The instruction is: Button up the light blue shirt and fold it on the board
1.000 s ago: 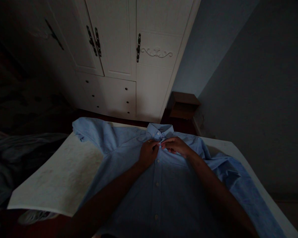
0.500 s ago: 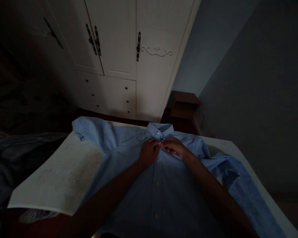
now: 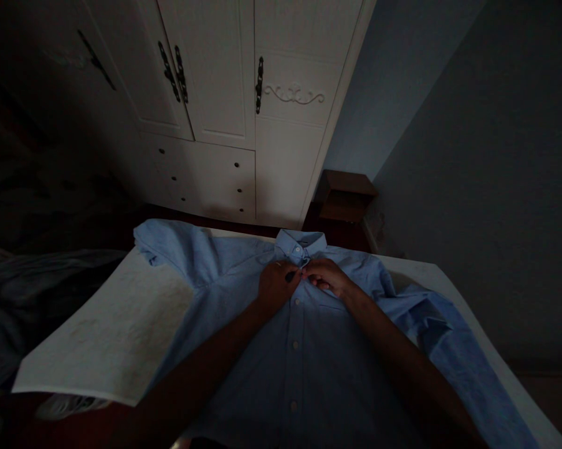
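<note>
A light blue button-up shirt lies front side up on a white board-like table, its sleeves spread to both sides. Its collar points away from me, with a white button at the neck. Just below the collar, my left hand pinches the front placket. My right hand meets it there, fingers closed on the same strip of cloth. Whatever lies between the fingertips is hidden. Several pale buttons run down the placket below my hands.
Beyond the table stands a white wardrobe with dark handles and drawers. A small brown open shelf unit is in the corner by the grey wall. Dark cloth is heaped at the left. The room is dim.
My left hand has turned slightly and shifted a little to the left, its fingertips still at the placket. My right hand stays nearly in place. The shirt lies as before.
</note>
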{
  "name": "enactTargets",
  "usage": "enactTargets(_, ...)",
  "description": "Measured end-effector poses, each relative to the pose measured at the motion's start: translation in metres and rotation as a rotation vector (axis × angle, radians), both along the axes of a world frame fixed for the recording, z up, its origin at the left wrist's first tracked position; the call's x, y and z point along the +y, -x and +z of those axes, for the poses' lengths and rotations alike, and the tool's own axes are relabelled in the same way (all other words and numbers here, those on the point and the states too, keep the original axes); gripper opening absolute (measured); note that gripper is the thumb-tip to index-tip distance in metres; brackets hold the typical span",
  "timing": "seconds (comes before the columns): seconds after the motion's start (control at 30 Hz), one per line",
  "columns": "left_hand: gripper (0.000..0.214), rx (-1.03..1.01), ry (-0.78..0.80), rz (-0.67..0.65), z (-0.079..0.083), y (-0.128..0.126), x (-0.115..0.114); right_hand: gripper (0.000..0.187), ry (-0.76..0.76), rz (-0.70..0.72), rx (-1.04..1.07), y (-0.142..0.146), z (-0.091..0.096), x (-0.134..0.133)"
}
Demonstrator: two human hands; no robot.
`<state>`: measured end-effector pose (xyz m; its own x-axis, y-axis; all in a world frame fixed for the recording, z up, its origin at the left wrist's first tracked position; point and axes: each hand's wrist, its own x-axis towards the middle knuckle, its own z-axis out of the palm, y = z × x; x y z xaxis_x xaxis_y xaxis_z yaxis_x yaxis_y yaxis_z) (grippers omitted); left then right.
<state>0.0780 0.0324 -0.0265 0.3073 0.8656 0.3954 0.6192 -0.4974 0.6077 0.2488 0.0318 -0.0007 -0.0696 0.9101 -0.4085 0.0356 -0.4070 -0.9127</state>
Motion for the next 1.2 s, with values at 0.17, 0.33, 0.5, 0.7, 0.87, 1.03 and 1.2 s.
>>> enactTargets(0.17,0.007,-0.053,0.099,0.06,0.0022,-0.0002,0.0009,0.019,-0.018,-0.01,-0.008,0.0012,-0.0016,-0.0002)
enactTargets(0.33,0.008,-0.123,0.168,0.077,0.0044,-0.0012,0.0016,0.021,-0.016,0.001,-0.001,0.0001,-0.002,0.0003)
enactTargets(0.5,0.008,-0.182,0.25,0.1,0.005,-0.0023,0.0023,0.021,-0.016,0.028,-0.005,-0.0004,-0.0008,-0.0002)
enactTargets(0.7,0.009,-0.169,0.249,0.108,0.0032,-0.002,0.0035,0.021,-0.015,0.031,-0.014,-0.0003,-0.0014,0.0002)
enactTargets(0.87,0.01,-0.168,0.253,0.125,0.0014,-0.0013,0.0046,0.021,-0.007,0.032,-0.019,-0.001,-0.0012,-0.0003)
enactTargets(1.03,0.01,-0.066,0.21,0.098,0.0012,0.0002,0.0054,0.02,-0.001,0.043,-0.007,-0.0034,-0.0048,0.0008)
enactTargets(1.2,0.01,0.01,0.166,0.035,0.0002,0.0026,0.0074,0.024,-0.023,0.031,-0.016,-0.0025,-0.0052,0.0002)
